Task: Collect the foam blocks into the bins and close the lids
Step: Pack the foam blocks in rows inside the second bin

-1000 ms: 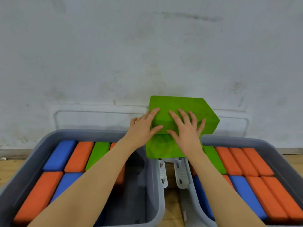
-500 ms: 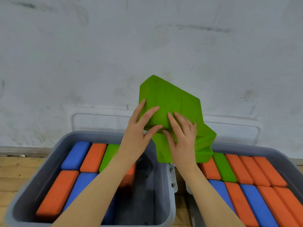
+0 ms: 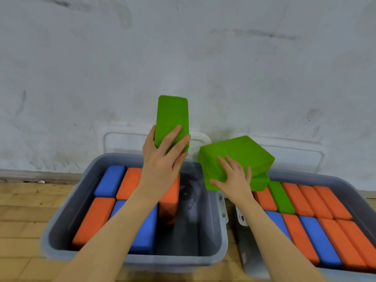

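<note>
Left bin: the grey plastic left bin (image 3: 61, 222) is sitting below the left hand's fingers, holding blue and orange foam blocks.
Left hand: the left hand (image 3: 162, 159) is gripping an upright green foam block (image 3: 172, 119), fingers curling across its lower face.
Right hand: the right hand (image 3: 234, 178) is clutching two stacked green foam blocks (image 3: 240, 151), fingers spreading over their near edge.
Right bin: the grey plastic right bin (image 3: 354, 192) is lying beneath those fingers, filled with blocks.
</note>
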Demonstrator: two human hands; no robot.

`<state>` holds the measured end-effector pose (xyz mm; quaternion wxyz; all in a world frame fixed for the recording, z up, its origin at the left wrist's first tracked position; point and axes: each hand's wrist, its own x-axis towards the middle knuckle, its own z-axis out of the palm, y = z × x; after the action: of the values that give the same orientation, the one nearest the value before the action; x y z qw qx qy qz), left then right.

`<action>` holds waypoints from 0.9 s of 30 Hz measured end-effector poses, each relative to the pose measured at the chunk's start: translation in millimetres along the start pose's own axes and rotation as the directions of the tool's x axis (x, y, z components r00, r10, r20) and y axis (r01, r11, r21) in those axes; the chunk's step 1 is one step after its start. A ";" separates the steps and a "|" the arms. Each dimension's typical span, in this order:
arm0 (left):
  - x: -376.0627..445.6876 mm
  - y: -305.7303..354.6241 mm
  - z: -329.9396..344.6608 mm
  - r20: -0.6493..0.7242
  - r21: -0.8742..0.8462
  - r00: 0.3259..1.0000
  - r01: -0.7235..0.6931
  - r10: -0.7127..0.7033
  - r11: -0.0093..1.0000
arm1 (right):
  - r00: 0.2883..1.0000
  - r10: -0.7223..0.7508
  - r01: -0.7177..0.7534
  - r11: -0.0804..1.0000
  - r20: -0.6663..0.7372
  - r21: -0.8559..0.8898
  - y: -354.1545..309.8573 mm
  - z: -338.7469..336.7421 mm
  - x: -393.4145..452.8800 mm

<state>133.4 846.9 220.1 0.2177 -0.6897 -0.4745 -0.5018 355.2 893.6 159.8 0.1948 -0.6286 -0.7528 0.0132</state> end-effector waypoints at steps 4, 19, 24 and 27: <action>-35.0 -7.0 11.6 0.080 0.047 0.997 0.015 -0.018 0.999 | 0.997 -0.072 0.078 0.978 0.038 -0.195 8.8 12.2 -1.2; -42.0 -12.0 -9.4 0.095 0.083 0.992 0.081 -0.088 0.993 | 0.785 -0.403 0.374 0.914 -0.471 -0.160 -43.2 -32.0 3.2; -26.5 -32.4 -46.3 0.012 0.026 0.994 0.107 -0.108 0.994 | 0.701 -0.425 0.467 0.880 -0.573 -0.081 -104.3 -60.2 -1.4; -28.1 -46.0 -68.4 -0.001 0.049 0.993 0.118 -0.118 0.992 | 0.658 -0.398 0.492 0.870 -0.639 -0.036 -138.0 -62.9 -3.3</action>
<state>58.7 802.4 214.2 0.2042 -0.6554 -0.5268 -0.5012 245.3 847.4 253.5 0.4751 -0.3767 -0.7716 -0.1923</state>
